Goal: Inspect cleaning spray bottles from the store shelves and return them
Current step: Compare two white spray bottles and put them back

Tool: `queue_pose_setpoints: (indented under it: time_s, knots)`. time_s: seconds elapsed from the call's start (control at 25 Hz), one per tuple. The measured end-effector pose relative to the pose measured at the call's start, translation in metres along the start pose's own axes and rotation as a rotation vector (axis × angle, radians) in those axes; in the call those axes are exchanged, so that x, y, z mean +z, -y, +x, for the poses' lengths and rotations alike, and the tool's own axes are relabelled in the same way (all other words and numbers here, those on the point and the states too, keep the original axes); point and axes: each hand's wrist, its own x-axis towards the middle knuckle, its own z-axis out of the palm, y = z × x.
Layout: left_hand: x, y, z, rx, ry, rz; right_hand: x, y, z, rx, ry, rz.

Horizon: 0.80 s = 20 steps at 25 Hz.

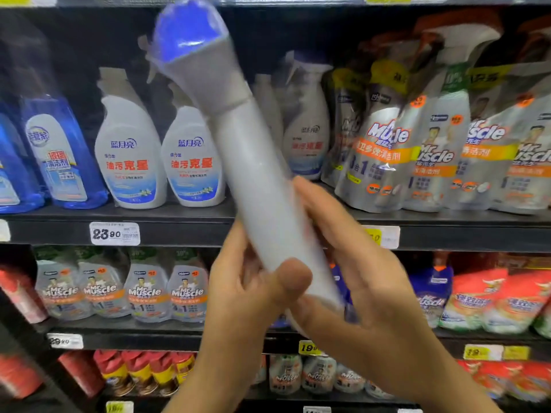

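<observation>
Bright even store light, motion blur on spray bottle (pixel 262 174), shelf (pixel 179 231) edges bowed, right side smeared

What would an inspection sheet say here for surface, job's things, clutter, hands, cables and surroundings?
Surface: black store shelves, stocked in rows.
Job's things: white spray bottle with blue head, tilted, held off the shelf; two white bottles stand on the shelf.
Clutter: nothing seen.
Hands: left hand and right hand both grip the spray bottle's lower part.
Cables: nothing seen.
Surroundings: blue bottles, Mr Muscle pouches, price tag reading 23.90.
</observation>
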Motion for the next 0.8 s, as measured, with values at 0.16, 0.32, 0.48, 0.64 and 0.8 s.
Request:
queue_pose_setpoints:
  time_s: [0.16,0.32,0.48,0.64,0.8]
  knots:
    - [-0.018,-0.001,-0.001,-0.026,-0.012,-0.15,0.008,-0.013,0.017,0.052,0.139,-0.107]
    - [-0.031,0.001,-0.003,-0.094,-0.092,-0.309,0.001,-0.03,0.024,0.091,0.111,-0.112]
    - [-0.046,-0.006,-0.001,-0.115,-0.094,-0.449,-0.023,-0.03,0.019,-0.013,-0.062,-0.427]
    - [-0.049,-0.02,0.002,-0.203,-0.061,-0.658,-0.048,-0.03,0.023,0.287,0.031,-0.289]
    - [-0.062,-0.017,0.005,-0.242,0.04,-0.702,-0.049,-0.029,0.018,0.259,0.078,0.228]
